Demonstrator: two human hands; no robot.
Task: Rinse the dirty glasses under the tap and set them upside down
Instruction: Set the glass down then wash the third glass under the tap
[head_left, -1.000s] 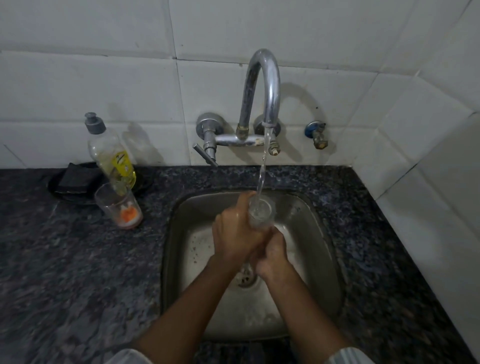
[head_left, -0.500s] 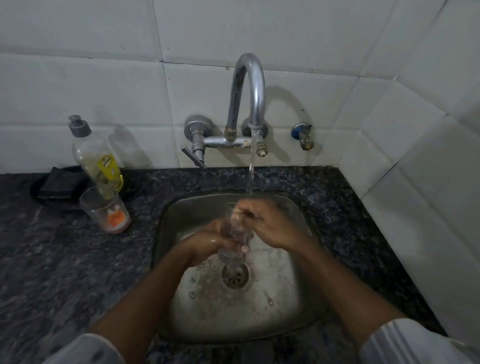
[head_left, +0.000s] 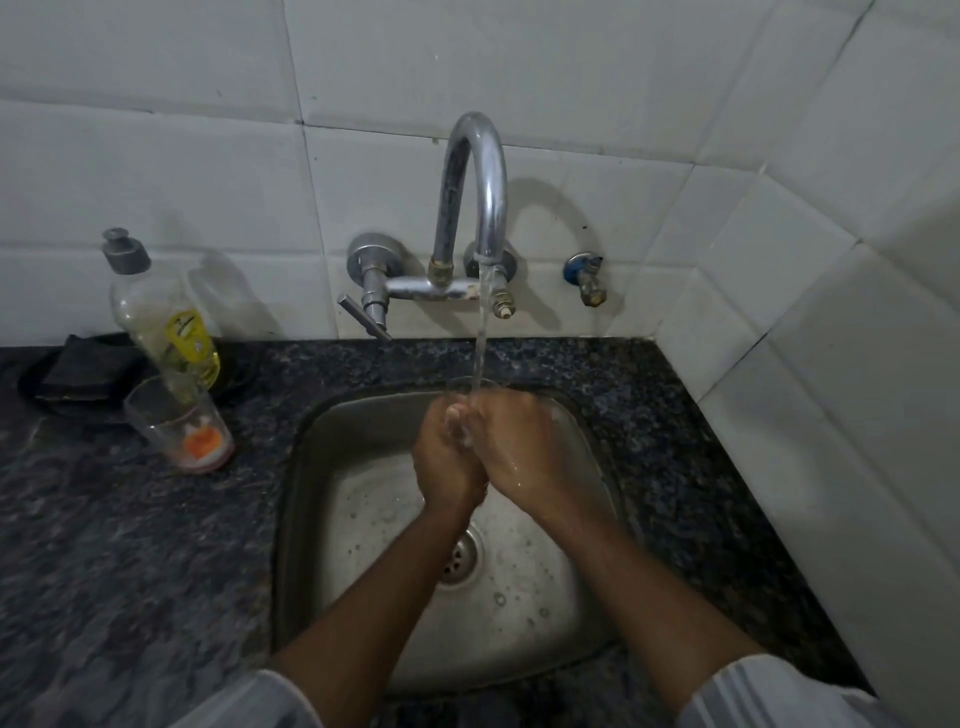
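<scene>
Water runs from the curved chrome tap (head_left: 480, 187) into a clear glass (head_left: 470, 387) held upright over the steel sink (head_left: 322, 493). Only the glass's rim shows above my fingers. My left hand (head_left: 444, 462) and my right hand (head_left: 511, 449) are both wrapped around the glass, pressed together, and they hide its body. A second glass (head_left: 179, 423) with an orange residue at its bottom stands upright on the dark counter, left of the sink.
A dish-soap bottle (head_left: 161, 317) with a grey cap stands behind the second glass, beside a dark sponge on a black dish (head_left: 78, 371). A small blue valve (head_left: 587, 275) sits on the tiled wall. White tiles close off the right side.
My hands have drawn together around the glass and lifted it upright beneath the stream. Half a second ago they were spread apart, the glass lower in the sink.
</scene>
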